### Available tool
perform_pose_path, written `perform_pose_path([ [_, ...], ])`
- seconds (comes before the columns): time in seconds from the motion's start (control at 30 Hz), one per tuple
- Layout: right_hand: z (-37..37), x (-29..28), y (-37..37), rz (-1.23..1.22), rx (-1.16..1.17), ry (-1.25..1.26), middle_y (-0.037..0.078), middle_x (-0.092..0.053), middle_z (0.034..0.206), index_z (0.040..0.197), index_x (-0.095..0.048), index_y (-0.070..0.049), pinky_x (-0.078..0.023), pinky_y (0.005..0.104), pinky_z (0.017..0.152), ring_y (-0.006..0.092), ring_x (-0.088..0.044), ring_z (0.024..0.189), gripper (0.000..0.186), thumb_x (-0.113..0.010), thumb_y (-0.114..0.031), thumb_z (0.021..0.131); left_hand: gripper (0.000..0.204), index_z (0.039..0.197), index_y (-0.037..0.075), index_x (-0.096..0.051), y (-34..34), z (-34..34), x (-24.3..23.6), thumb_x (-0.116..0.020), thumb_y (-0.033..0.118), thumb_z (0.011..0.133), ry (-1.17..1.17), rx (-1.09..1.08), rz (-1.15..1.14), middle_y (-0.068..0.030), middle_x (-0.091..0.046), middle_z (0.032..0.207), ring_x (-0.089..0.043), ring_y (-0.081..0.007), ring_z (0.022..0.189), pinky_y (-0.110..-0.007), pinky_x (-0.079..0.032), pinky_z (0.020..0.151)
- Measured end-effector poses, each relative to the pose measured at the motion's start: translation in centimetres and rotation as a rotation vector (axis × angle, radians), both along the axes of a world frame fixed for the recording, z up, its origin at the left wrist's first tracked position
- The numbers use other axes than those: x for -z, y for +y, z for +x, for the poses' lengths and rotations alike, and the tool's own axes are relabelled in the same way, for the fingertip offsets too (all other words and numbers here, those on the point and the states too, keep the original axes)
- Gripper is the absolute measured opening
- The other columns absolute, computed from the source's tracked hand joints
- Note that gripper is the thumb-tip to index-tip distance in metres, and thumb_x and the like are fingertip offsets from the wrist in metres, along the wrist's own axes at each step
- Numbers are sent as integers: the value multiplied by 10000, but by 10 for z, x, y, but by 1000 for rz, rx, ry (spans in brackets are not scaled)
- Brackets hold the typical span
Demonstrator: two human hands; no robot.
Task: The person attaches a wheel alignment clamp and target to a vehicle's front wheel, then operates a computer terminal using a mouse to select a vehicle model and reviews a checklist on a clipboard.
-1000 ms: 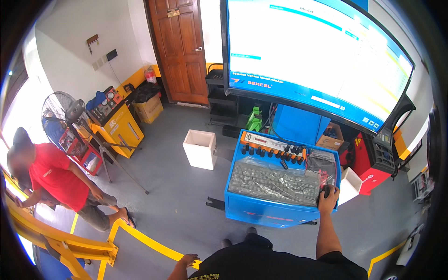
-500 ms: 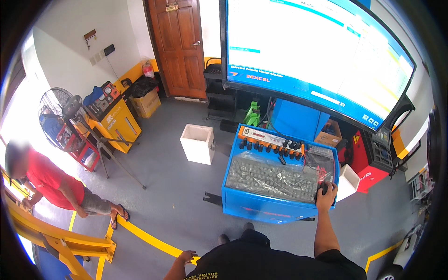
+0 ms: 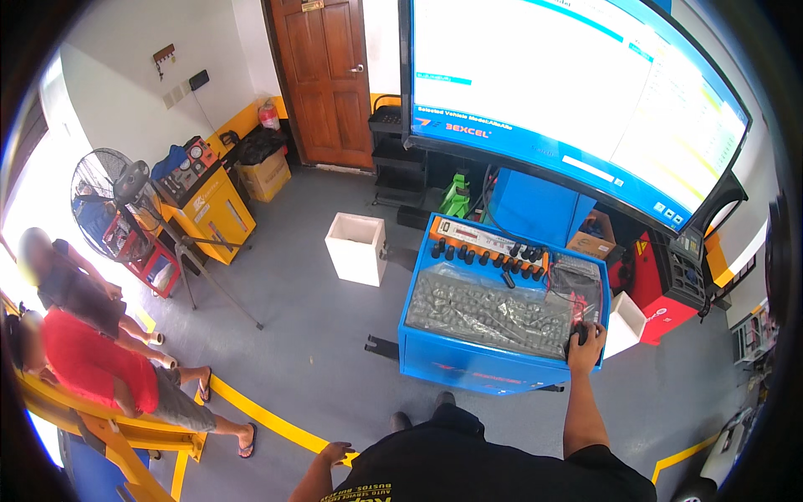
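My right hand (image 3: 586, 347) rests over a black computer mouse (image 3: 575, 335) at the right end of a blue cabinet (image 3: 468, 361). To the mouse's left lies a keyboard (image 3: 489, 314) under a clear plastic cover. Behind the keyboard, an orange-edged device (image 3: 477, 240) has a row of black plugs (image 3: 477, 261) along its front. A large lit screen (image 3: 535, 92) stands beyond the cabinet, with white windows and a blue lower band. Down at my side hangs my left hand (image 3: 337, 453), empty, its fingers loosely apart.
A white box (image 3: 355, 251) stands on the floor left of the cabinet. Farther left are a tripod fan (image 3: 125, 201), a yellow cabinet (image 3: 219, 216) and two people, one in a red shirt (image 3: 92, 360). A red tool cabinet (image 3: 661, 293) stands at the right.
The person in red has shifted nearer and bends forward at the yellow frame. A second person in dark clothes has come into view beside them. My right hand stays on the mouse.
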State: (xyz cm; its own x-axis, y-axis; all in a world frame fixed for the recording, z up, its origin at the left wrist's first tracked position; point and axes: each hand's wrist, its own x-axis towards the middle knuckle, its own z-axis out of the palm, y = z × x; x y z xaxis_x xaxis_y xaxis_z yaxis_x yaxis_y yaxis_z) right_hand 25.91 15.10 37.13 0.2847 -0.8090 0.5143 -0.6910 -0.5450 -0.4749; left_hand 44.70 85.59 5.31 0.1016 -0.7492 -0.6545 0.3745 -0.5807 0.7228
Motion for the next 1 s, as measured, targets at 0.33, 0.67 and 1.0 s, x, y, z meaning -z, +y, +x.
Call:
perform_pose_path([
  [0.33, -2, -1, 0, 12, -9, 6, 158, -512, 1254, 1079, -664, -88, -437, 469, 1022, 377, -521, 1190, 306, -657, -132, 776, 266, 1080, 149, -779, -4, -7, -2, -757, 247, 833, -68, -46, 110, 6, -520, 1489, -422, -217, 1415, -293, -402, 1142],
  [0.67, 2, 2, -1, 1, -27, -25, 173, -517, 1247, 1111, -667, -89, -439, 470, 1018, 388, -522, 1186, 346, -658, -135, 768, 243, 980, 147, -792, -9, 10, -6, -776, 309, 798, -1200, 1045, -159, -10, -538, 1471, -420, -248, 1418, -342, -383, 1159],
  [1.0, -1, -2, 0, 7, 19, -4, 166, -516, 1251, 1135, -657, -93, -430, 466, 1031, 377, -506, 1205, 364, -666, -140, 774, 222, 988, 132, -764, -29, 22, -35, -790, 225, 788, -1299, 1280, -153, -1, -516, 1494, -426, -235, 1414, -322, -418, 1139],
])
